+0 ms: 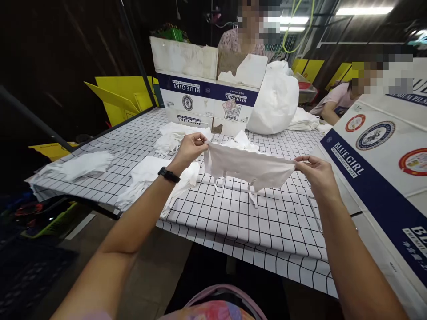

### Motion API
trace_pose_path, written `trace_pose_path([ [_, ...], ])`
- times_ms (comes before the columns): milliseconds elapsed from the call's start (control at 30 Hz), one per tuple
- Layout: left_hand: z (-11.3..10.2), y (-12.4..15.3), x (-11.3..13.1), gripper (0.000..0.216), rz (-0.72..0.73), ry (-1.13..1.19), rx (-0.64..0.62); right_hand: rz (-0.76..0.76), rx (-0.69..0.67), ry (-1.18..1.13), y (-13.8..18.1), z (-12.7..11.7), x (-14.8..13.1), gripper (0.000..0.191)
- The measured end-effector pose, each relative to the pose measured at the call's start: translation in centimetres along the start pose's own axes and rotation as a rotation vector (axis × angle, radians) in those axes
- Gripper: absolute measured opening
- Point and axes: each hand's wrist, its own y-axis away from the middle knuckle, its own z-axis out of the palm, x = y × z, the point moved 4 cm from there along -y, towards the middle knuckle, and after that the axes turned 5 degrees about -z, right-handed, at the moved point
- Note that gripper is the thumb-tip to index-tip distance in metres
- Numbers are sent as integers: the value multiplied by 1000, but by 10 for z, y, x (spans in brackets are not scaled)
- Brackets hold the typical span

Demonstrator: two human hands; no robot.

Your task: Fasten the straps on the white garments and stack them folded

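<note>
A white stretchy garment (247, 166) with thin straps hangs spread out above the checked table cloth (213, 222). I cannot tell exactly what kind of garment it is. My left hand (191, 149) pinches its upper left corner, with a black band around that wrist. At the opposite end, my right hand (315, 173) grips the upper right corner between thumb and fingers. The straps dangle from its lower edge, close to the cloth. Piles of similar white garments (143, 171) lie beside and beyond my left forearm. Another small white heap (243, 141) shows partly behind the held piece.
A Blue Girl beer carton (200, 89) stands at the back, beside a stuffed white bag (275, 102). A second carton (376, 155) rises close to my right arm. Another white pile (83, 164) lies at the left table edge. Two people are across the table.
</note>
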Motion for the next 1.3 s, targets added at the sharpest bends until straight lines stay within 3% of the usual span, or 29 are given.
trace_pose_path([
  [167, -13, -8, 36, 25, 29, 19, 31, -131, -46, -128, -7, 3, -32, 25],
  [267, -21, -9, 53, 29, 3, 52, -7, -242, -85, -158, -8, 6, -48, 16],
  [400, -33, -5, 68, 32, -51, 85, -59, -218, -101, -151, -10, 8, -58, 9],
  [533, -38, 2, 72, 32, -102, 102, -109, -190, -103, -196, -14, 12, -57, 14],
  [733, -37, 10, 69, 23, -72, 36, -64, -256, -95, -221, -14, 18, -54, 30],
  [967, -46, 19, 75, 12, 67, -166, -29, -295, -61, -70, -4, 13, -67, 22],
  [1300, -78, 25, 89, 6, 236, -216, 104, -372, -12, -133, -3, 27, -95, 25],
])
